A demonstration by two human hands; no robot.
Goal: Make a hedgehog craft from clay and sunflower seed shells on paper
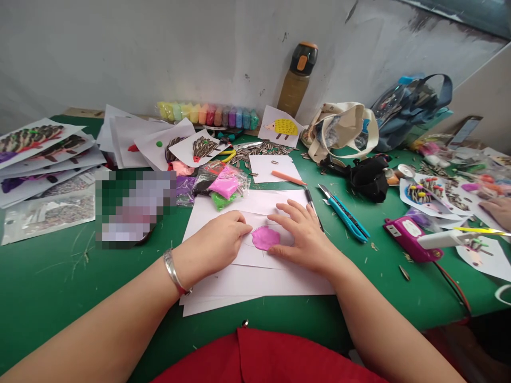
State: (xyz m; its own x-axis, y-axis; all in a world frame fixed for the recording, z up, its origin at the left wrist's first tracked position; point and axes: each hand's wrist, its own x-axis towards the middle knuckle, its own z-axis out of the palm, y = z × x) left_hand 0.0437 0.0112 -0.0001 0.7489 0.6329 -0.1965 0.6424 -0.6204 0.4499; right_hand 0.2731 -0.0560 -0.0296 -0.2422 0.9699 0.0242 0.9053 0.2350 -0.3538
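A flat, uneven patch of pink modelling clay [265, 238] lies on a white sheet of paper [247, 256], over a faint pencil outline. My left hand [217, 238] is closed, its fingers curled together at the clay's left side; whatever they may pinch is hidden. On the right, my right hand [301, 231] is open, fingers spread over the paper, with the thumb at the clay's lower right edge. More white sheets [275, 282] are stacked underneath. Just beyond my hands, plastic packets of pink clay [224, 181] and green clay [223, 200] sit at the paper's upper edge.
A blue utility knife [345, 214] lies to the right, near a magenta device [413, 236] with a cord. Sunflower seeds [275, 150] are scattered behind. A bottle [297, 80] stands by the wall. Finished pictures [35, 143] pile up left; another person's hand [497, 210] shows far right.
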